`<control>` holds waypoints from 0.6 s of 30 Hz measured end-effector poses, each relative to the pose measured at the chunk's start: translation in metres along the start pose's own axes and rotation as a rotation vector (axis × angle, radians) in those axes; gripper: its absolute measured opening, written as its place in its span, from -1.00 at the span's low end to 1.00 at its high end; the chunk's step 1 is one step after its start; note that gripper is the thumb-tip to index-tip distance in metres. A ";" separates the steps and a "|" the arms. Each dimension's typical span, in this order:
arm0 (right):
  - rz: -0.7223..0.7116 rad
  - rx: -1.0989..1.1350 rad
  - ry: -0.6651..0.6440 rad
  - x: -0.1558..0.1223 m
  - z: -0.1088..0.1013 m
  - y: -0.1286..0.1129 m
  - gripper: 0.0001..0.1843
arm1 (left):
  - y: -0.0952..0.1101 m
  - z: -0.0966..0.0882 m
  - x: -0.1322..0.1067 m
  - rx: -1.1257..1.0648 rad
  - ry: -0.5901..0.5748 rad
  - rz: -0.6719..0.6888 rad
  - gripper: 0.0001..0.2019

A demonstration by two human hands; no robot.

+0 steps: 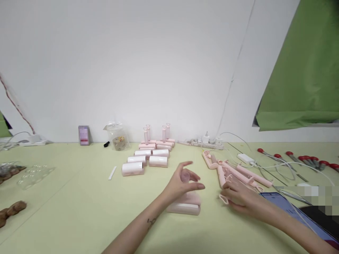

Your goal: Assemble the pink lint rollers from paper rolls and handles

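Note:
My left hand hovers over the pale green table, its fingers curled round the pink handle of a lint roller whose white roll lies under the hand. My right hand rests on the table beside it, fingers pinched on a small pink loop-shaped part. Just behind the right hand lies a heap of loose pink roller handles.
Finished rollers lie in rows further back, some with handles upright. A plastic jar, power strip, cables, red-handled tools, a phone and clear trays stand around.

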State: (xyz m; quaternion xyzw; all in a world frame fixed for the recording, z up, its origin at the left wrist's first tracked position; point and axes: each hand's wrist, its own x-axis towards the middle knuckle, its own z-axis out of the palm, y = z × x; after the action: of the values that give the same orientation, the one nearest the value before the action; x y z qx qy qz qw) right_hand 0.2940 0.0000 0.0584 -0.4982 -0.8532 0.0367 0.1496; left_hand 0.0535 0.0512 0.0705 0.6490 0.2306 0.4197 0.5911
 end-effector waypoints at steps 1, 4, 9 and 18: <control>0.039 0.114 0.030 0.007 -0.005 -0.010 -0.82 | -0.003 0.003 0.002 -0.031 0.005 -0.046 -0.58; 0.158 0.474 0.210 0.034 -0.019 -0.044 -0.80 | -0.011 0.005 0.003 -0.027 0.046 -0.136 -0.66; 0.110 0.809 0.210 0.080 -0.024 -0.086 -0.76 | -0.013 0.007 0.004 0.025 0.116 -0.178 -0.66; 0.066 0.678 0.148 0.088 -0.022 -0.093 -0.80 | -0.018 0.006 0.007 0.020 0.098 -0.201 -0.79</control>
State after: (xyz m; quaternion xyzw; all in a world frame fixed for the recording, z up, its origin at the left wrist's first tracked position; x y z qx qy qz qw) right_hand 0.1820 0.0274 0.1182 -0.4489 -0.7627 0.2865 0.3669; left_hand 0.0653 0.0567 0.0555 0.6072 0.3274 0.3871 0.6118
